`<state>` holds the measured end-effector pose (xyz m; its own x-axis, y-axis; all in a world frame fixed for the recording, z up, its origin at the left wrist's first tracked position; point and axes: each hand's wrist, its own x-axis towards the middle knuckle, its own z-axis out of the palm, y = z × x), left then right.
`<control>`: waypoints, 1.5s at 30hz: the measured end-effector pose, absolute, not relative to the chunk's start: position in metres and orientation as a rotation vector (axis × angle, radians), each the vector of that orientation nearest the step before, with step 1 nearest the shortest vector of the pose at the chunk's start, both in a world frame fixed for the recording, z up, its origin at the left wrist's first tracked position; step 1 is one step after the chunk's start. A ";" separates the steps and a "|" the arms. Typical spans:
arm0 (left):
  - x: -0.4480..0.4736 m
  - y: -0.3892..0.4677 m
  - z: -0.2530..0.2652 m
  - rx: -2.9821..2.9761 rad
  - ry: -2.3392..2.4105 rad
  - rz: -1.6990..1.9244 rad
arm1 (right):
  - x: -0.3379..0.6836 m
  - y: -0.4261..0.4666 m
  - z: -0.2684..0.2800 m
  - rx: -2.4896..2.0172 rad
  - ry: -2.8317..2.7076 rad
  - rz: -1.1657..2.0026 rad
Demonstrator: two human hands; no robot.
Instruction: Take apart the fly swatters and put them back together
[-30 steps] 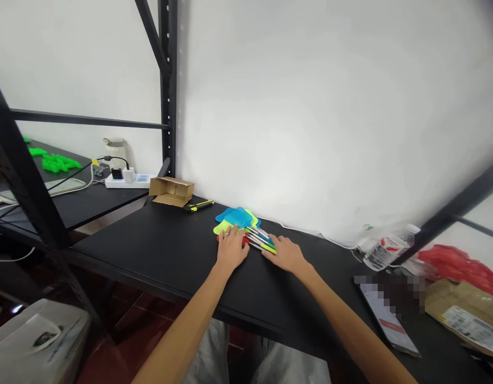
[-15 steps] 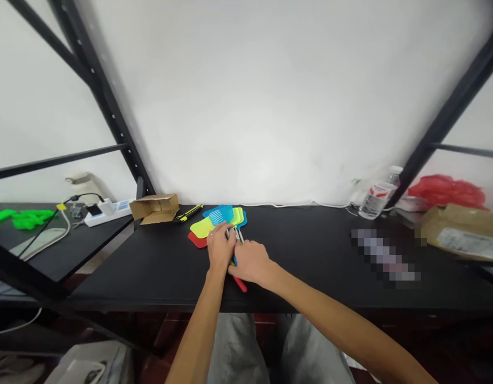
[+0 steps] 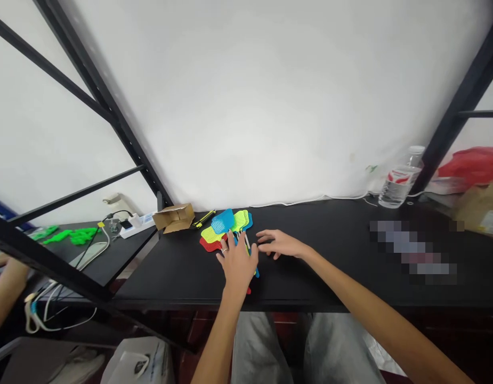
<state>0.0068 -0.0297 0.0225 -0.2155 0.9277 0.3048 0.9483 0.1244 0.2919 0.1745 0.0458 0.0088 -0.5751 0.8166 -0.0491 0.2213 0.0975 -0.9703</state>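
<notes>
Several fly swatters lie fanned together on the black table point(image 3: 314, 224), their handles pointing toward me. Among their mesh heads I see a blue head point(image 3: 223, 220) on top, a yellow-green head point(image 3: 211, 235), a red head point(image 3: 209, 244) and more behind. My left hand point(image 3: 239, 262), with a ring on one finger, rests over the rods and handles, fingers spread; it hides much of them. A blue handle end point(image 3: 257, 272) and a red tip show beside and below it. Just right of the bundle, my right hand point(image 3: 281, 244) is apart from the swatters, fingers loosely stretched and holding nothing.
An open cardboard box point(image 3: 174, 218) and a yellow-black cutter point(image 3: 204, 219) sit at the back left. A water bottle point(image 3: 398, 178) stands back right, near a brown package point(image 3: 480, 205) and red plastic point(image 3: 472, 165). Black shelf posts flank the table. Another person's arm point(image 3: 8, 290) shows far left.
My right hand has let go of the swatter handles and moved off to the right. My left hand has opened flat over the bundle. The view has turned slightly left.
</notes>
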 end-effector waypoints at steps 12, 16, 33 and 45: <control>-0.009 -0.024 0.021 -2.192 -2.177 -0.161 | 0.185 0.054 -0.015 -1.033 -1.672 1.113; -0.040 -0.020 0.019 -2.236 -2.093 -0.128 | 0.186 0.052 -0.014 -1.042 -1.685 1.079; -0.046 -0.022 0.032 -1.938 -1.944 -0.116 | 0.188 0.050 -0.012 -1.051 -1.774 1.040; -0.037 -0.021 0.031 -1.984 -1.994 -0.155 | 0.186 0.050 -0.013 -0.999 -1.713 1.052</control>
